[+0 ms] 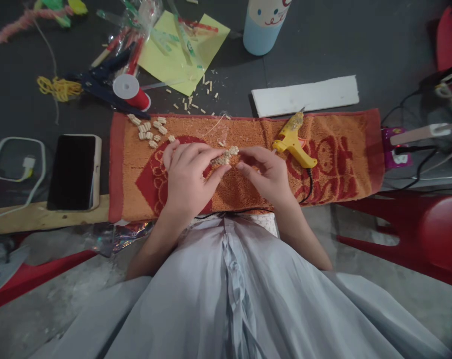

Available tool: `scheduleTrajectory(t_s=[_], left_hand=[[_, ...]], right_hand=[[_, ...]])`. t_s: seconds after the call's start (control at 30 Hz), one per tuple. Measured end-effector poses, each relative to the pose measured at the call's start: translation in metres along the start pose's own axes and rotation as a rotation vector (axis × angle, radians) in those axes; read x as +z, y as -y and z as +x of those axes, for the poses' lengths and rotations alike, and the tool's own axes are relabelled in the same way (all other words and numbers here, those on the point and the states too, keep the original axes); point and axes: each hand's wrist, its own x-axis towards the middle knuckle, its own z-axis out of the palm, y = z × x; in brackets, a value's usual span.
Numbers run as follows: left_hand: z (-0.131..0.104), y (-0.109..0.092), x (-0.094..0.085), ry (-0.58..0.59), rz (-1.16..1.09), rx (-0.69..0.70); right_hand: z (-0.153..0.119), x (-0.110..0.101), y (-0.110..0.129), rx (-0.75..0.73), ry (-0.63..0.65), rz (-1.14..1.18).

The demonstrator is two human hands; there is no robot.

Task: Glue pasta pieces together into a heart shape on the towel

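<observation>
Towel, orange with red pattern: landmark for all entries.

Cluster of small pale pieces: one, held above the towel's middle.

Left hand: over the towel, left of its middle; thumb and fingers pinching the cluster.

Right hand: over the towel, right of its middle; fingers bent, tips at the cluster's right end. Whether they grip anything is too small to tell.

Pale bundles: several, loose, on the towel's far left part.

Glue gun: yellow, lying on the towel's right half.

White strip: beyond the towel's far edge.

Red spool: beyond the same edge, leftward.

Step in hand, as judged: fitting or adjusting pieces on the cluster. Next move calls for a firm left pinch and light, exact right fingertips.
</observation>
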Motion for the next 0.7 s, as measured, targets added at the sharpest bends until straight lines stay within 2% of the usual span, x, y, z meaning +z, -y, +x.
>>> scheduleTrajectory(t_s=[0.17, 0.4, 0.57, 0.7], left_hand=[[-0.002, 0.000, 0.000, -0.014, 0.014, 0.014], [-0.007, 0.001, 0.000, -0.009, 0.062, 0.053], [-0.008, 0.005, 0.003, -0.036, 0.064, 0.051], [-0.005, 0.014, -0.002, -0.069, 0.097, 0.013]], right_hand=[[0.006, 0.010, 0.001, 0.185, 0.088, 0.295], [0.011, 0.016, 0.003, 0.280, 0.061, 0.403], [0.009, 0.014, 0.000, 0.221, 0.026, 0.266], [0.002, -0.004, -0.001, 0.162, -0.077, 0.069]])
